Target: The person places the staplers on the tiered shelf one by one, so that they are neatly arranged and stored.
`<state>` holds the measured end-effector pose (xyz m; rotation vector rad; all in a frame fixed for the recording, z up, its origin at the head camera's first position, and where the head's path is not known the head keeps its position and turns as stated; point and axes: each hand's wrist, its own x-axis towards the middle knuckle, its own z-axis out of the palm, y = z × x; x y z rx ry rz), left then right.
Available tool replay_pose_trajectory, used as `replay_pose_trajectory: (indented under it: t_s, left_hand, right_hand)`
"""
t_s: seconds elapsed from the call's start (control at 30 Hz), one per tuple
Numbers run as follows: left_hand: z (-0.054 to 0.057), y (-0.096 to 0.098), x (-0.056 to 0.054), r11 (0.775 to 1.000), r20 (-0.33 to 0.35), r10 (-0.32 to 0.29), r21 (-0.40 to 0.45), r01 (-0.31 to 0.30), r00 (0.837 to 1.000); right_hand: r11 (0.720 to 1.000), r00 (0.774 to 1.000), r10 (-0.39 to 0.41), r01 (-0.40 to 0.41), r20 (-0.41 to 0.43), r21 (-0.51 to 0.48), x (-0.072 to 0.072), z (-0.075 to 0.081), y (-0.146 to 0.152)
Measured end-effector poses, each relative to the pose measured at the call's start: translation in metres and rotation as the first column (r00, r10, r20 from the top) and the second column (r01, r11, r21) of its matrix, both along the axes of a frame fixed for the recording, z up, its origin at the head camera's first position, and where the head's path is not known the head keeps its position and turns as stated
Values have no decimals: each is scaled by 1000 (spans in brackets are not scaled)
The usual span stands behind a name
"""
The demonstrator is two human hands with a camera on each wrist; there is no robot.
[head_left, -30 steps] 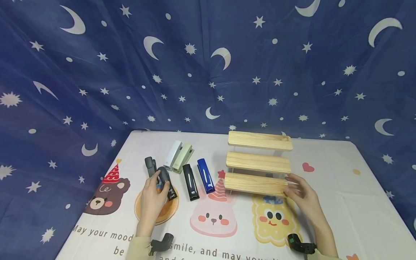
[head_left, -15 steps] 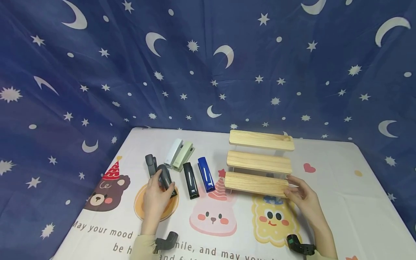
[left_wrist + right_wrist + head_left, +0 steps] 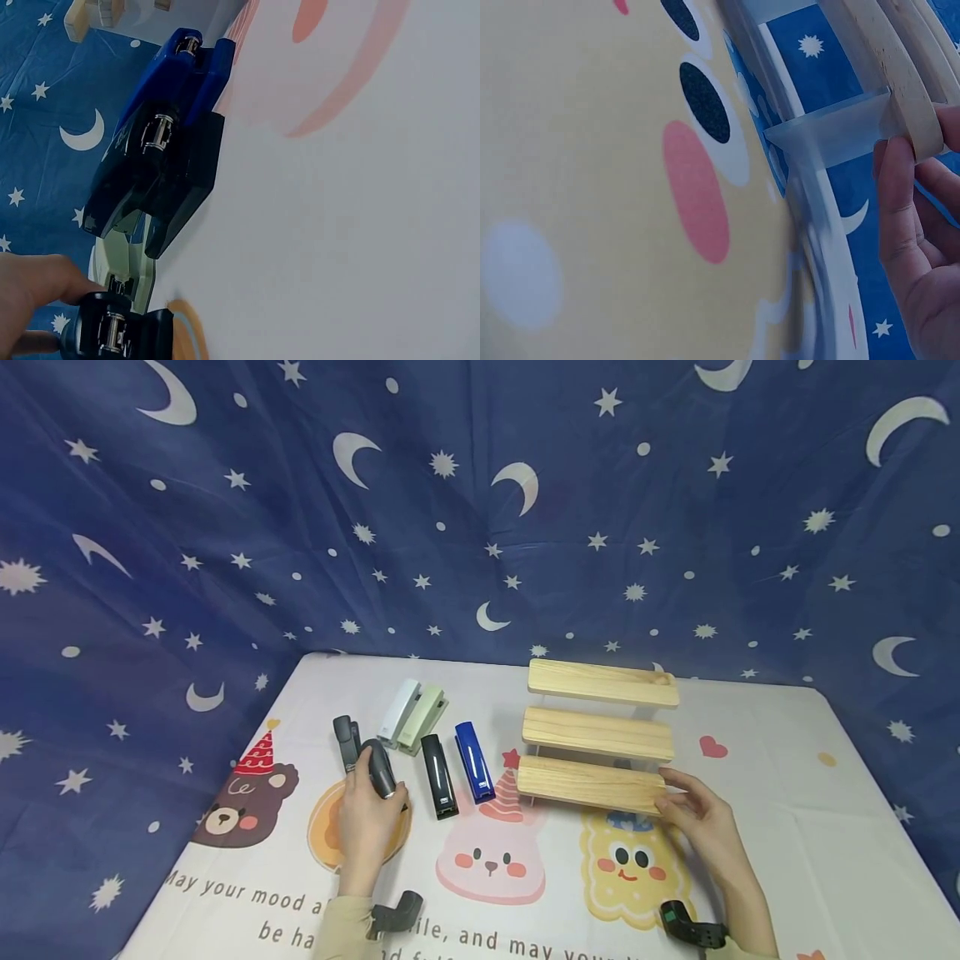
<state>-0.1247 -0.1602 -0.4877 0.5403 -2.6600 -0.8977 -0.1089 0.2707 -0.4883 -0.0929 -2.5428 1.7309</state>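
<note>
Reads as a staged tabletop recording set. Blue cloth (image 3: 427,560) with white moons and stars hangs behind the far edge and down the left side, folds visible. White table cover (image 3: 810,835) printed with cartoon animals in party hats plus slogan text. Black cameras (image 3: 397,915) at both wrists, so it's a capture rig. Office hint: staplers (image 3: 440,777) left of a small wooden shelf (image 3: 596,734). Cloth hides the surroundings; can't tell home, office or lab.
</note>
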Motion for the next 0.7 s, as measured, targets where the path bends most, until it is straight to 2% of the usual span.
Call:
replay_pose_trajectory:
  t_s: [0.2, 0.47, 0.7]
  left_hand:
    - [1, 0, 0, 999, -5, 43, -21, -43, 999]
    - [2, -3, -1, 999, -23, 32, -22, -33, 999]
    - [5, -12, 2, 999, 11, 26, 46, -27, 1000]
  right_hand:
    - [1000, 1000, -1, 1, 18, -9, 0, 1, -1]
    - [1000, 1000, 6, -6, 13, -21, 1, 1, 0]
    - [1000, 1000, -14, 14, 28, -11, 0, 2, -1]
